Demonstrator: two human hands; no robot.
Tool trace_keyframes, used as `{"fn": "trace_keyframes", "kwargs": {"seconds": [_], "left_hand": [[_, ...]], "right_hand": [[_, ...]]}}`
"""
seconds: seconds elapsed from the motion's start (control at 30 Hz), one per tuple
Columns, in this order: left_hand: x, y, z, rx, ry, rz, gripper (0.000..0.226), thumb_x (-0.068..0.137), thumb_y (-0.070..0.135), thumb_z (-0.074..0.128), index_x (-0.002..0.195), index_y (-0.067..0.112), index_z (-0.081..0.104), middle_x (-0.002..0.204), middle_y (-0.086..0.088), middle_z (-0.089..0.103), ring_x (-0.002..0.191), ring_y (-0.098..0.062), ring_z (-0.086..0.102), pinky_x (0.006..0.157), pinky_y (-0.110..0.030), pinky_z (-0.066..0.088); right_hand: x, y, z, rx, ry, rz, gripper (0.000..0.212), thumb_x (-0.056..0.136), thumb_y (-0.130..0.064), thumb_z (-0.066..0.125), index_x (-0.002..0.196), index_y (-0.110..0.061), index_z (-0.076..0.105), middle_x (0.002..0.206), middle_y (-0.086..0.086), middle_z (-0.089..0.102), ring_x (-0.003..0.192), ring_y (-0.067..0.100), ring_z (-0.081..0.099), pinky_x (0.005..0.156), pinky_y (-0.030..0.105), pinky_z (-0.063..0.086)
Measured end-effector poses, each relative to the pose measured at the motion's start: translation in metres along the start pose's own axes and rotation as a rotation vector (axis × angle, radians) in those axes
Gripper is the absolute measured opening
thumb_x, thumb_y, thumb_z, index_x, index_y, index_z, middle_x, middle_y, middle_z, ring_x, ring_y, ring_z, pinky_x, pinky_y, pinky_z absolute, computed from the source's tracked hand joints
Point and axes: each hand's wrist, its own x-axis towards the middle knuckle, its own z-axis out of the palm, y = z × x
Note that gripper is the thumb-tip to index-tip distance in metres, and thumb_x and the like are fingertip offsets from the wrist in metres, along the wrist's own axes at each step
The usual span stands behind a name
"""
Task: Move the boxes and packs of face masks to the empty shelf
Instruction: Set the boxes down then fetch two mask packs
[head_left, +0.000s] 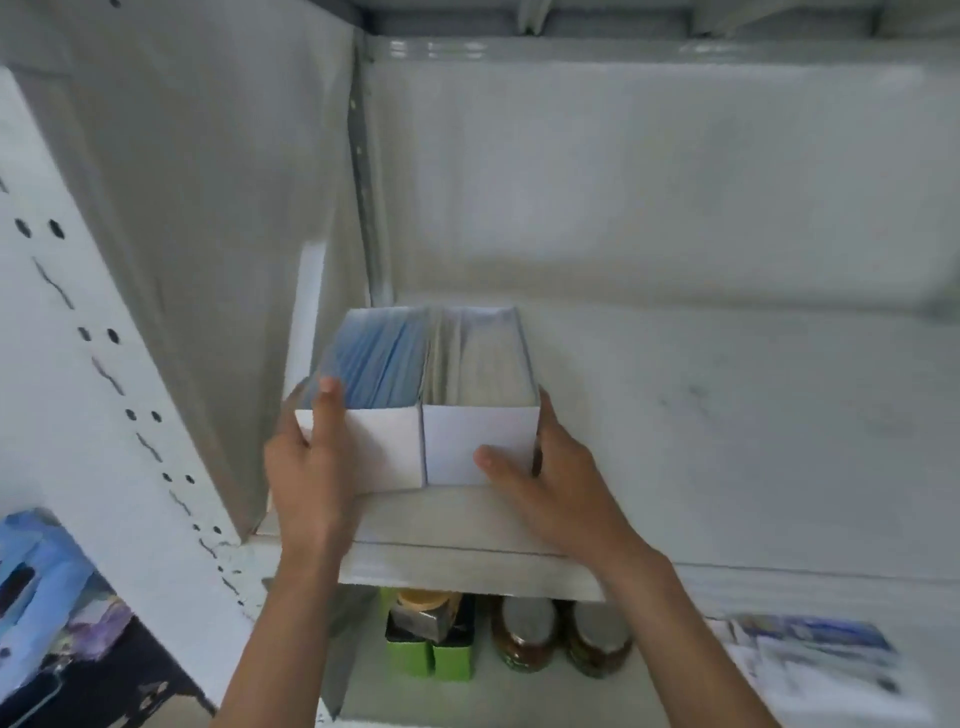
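Both hands (311, 462) apparently press two mask boxes (423, 400) onto shelf (727, 441).

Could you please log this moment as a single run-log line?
phase: placing | left hand: grips blue-mask box | right hand: grips white-mask box | boxes: side by side on shelf

Left hand (311, 467): fingers hidden behind left box (363, 447), only thumb shows over rim. Right hand (550, 478): fingers hidden past right box (478, 447) side. Box bottoms' contact with shelf (727, 441) unclear from motion blur. Jars (561, 639) and green tubs (431, 660) below: tops cut by shelf lip, labels unreadable. Blue pack (36, 571) cut by left edge, smeared. Packs (815, 654) lower right blurred, print illegible.
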Motion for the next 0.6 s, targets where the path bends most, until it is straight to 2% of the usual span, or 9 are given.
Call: {"fn": "trace_keyframes", "kwargs": {"seconds": [0.03, 0.1, 0.17, 0.2, 0.27, 0.33, 0.37, 0.47, 0.6], "left_hand": [[-0.005, -0.001, -0.001, 0.0, 0.022, 0.149, 0.053, 0.095, 0.06, 0.053, 0.13, 0.02, 0.06, 0.123, 0.003, 0.066, 0.115, -0.01, 0.061, 0.08, -0.005, 0.048], [-0.018, -0.001, -0.001, 0.021, 0.079, 0.517, 0.047, 0.102, 0.043, 0.054, 0.137, 0.012, 0.054, 0.137, -0.014, 0.055, 0.129, -0.01, 0.049, 0.105, -0.018, 0.042], [-0.036, 0.001, 0.006, 0.039, 0.092, 0.831, 0.036, 0.102, 0.028, 0.055, 0.123, 0.0, 0.058, 0.125, -0.03, 0.056, 0.125, -0.014, 0.049, 0.109, -0.028, 0.037], [-0.048, 0.008, 0.016, 0.009, 0.035, 0.913, 0.031, 0.1, 0.023, 0.055, 0.114, -0.004, 0.061, 0.116, -0.031, 0.059, 0.119, -0.018, 0.053, 0.107, -0.028, 0.038], [-0.078, 0.033, 0.046, -0.049, -0.247, 0.952, 0.023, 0.096, 0.019, 0.056, 0.105, 0.0, 0.065, 0.107, -0.016, 0.065, 0.107, -0.027, 0.06, 0.101, -0.032, 0.042], [-0.119, 0.059, 0.084, -0.006, -0.675, 0.92, 0.022, 0.094, 0.026, 0.056, 0.108, 0.012, 0.066, 0.109, 0.0, 0.066, 0.106, -0.025, 0.062, 0.097, -0.041, 0.047], [-0.143, 0.07, 0.105, 0.073, -0.877, 0.938, 0.024, 0.094, 0.031, 0.056, 0.111, 0.017, 0.066, 0.112, 0.003, 0.066, 0.108, -0.023, 0.061, 0.097, -0.044, 0.047], [-0.225, 0.088, 0.17, 0.264, -1.314, 1.135, 0.032, 0.096, 0.044, 0.058, 0.122, 0.027, 0.063, 0.125, 0.005, 0.062, 0.115, -0.022, 0.055, 0.1, -0.042, 0.042], [-0.364, 0.102, 0.226, 0.292, -1.649, 1.329, 0.037, 0.094, 0.045, 0.059, 0.127, 0.029, 0.058, 0.133, 0.0, 0.057, 0.121, -0.029, 0.053, 0.097, -0.043, 0.043]], "right_hand": [[-0.005, 0.0, -0.003, -0.029, 0.011, 0.035, 0.095, 0.084, -0.067, 0.062, 0.158, -0.038, 0.01, 0.158, -0.017, 0.035, 0.138, -0.004, 0.035, 0.112, 0.021, 0.03], [-0.024, 0.004, -0.015, -0.104, 0.071, 0.075, 0.097, 0.082, -0.076, 0.056, 0.158, -0.037, 0.01, 0.16, -0.019, 0.028, 0.139, -0.009, 0.025, 0.108, 0.013, 0.021], [-0.055, 0.01, -0.036, -0.179, 0.192, 0.078, 0.087, 0.083, -0.078, 0.051, 0.155, -0.036, 0.027, 0.155, -0.021, 0.037, 0.139, -0.008, 0.031, 0.108, 0.009, 0.022], [-0.071, 0.011, -0.049, -0.238, 0.278, 0.079, 0.078, 0.085, -0.075, 0.051, 0.15, -0.034, 0.038, 0.15, -0.02, 0.045, 0.136, -0.005, 0.036, 0.107, 0.007, 0.022], [-0.103, 0.015, -0.083, -0.396, 0.468, 0.082, 0.055, 0.093, -0.055, 0.059, 0.139, -0.026, 0.055, 0.138, -0.011, 0.057, 0.13, 0.009, 0.046, 0.103, 0.004, 0.024], [-0.14, 0.023, -0.118, -0.578, 0.632, 0.134, 0.039, 0.095, -0.031, 0.066, 0.13, -0.014, 0.063, 0.131, 0.003, 0.062, 0.125, 0.023, 0.05, 0.105, 0.015, 0.03], [-0.161, 0.026, -0.138, -0.65, 0.698, 0.188, 0.036, 0.094, -0.026, 0.067, 0.127, -0.01, 0.064, 0.129, 0.007, 0.063, 0.123, 0.028, 0.051, 0.106, 0.024, 0.034], [-0.237, 0.031, -0.19, -0.788, 0.823, 0.46, 0.038, 0.093, -0.029, 0.065, 0.125, -0.007, 0.065, 0.126, 0.012, 0.064, 0.119, 0.034, 0.054, 0.103, 0.042, 0.041], [-0.351, 0.027, -0.235, -0.91, 0.838, 0.957, 0.045, 0.091, -0.041, 0.057, 0.126, -0.013, 0.063, 0.126, 0.014, 0.06, 0.118, 0.04, 0.052, 0.098, 0.044, 0.043]]}}
